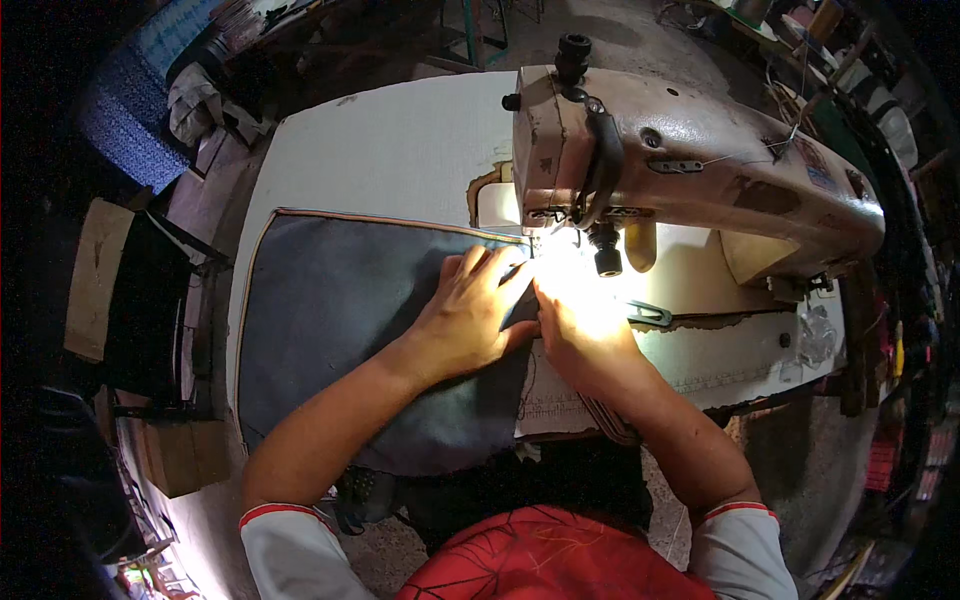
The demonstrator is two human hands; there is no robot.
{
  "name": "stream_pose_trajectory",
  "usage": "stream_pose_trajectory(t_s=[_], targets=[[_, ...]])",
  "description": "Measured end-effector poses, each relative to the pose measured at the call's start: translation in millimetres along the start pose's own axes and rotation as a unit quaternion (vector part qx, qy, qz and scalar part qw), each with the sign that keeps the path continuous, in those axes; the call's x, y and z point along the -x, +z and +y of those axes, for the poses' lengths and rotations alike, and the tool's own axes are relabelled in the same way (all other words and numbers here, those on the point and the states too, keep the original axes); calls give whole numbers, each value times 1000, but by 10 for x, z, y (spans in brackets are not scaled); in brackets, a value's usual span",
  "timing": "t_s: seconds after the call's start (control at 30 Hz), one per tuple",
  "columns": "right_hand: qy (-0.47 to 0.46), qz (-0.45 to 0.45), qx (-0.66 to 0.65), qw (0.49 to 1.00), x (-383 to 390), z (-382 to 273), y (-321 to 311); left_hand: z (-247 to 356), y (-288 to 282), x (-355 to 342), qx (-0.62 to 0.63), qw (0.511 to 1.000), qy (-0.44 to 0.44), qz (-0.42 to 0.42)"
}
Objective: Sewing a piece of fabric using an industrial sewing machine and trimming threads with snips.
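Note:
A dark blue-grey fabric panel [330, 300] with a light orange-brown trim along its edge lies on the white sewing table, its near part hanging over the front. My left hand [470, 305] rests on the panel's right part, fingers spread and thumb out, pressing the cloth just left of the needle area. My right hand [580, 310] is beside it, at the panel's right edge under the needle. Strong lamp glare washes out its fingers, so their grip is hidden. The sewing machine [690, 150] stands over both hands. Brown cord-like strips [608, 422] hang below my right wrist.
Thread snips [650, 313] lie on the table right of my right hand. A crumpled clear plastic bag [818, 335] sits near the table's right end. To the left are a cardboard box [185, 455] and blue patterned cloth [125, 130].

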State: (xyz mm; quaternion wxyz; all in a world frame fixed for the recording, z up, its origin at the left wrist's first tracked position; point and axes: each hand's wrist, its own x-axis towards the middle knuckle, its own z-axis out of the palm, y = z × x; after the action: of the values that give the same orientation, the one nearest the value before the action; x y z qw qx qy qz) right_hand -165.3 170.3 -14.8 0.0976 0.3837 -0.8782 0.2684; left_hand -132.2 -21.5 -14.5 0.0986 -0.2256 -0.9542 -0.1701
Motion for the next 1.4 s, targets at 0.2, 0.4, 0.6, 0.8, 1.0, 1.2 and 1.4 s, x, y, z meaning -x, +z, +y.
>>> stream_pose_trajectory(t_s=[0.2,0.4,0.6,0.8,1.0,1.2,1.4], targets=[[10,-16,-19,1000,-1,16,-7,16,-35,-21,-8,1000,-10,-16],[20,-27,-18,999,11,17,-24,19,-72,-57,-5,1000,2,-24],[57,-71,-39,995,-6,10,-48,38,1,-13,-11,1000,-3,9],[57,-82,-35,994,-8,31,-55,115,69,31,17,999,-35,23],[60,-69,-23,996,24,25,-16,120,-7,12,16,999,-43,-10],[43,-33,-13,998,48,38,13,107,46,25,-15,999,-29,20],[38,-31,-9,999,-5,41,-17,120,11,-6,-16,999,-28,-19]])
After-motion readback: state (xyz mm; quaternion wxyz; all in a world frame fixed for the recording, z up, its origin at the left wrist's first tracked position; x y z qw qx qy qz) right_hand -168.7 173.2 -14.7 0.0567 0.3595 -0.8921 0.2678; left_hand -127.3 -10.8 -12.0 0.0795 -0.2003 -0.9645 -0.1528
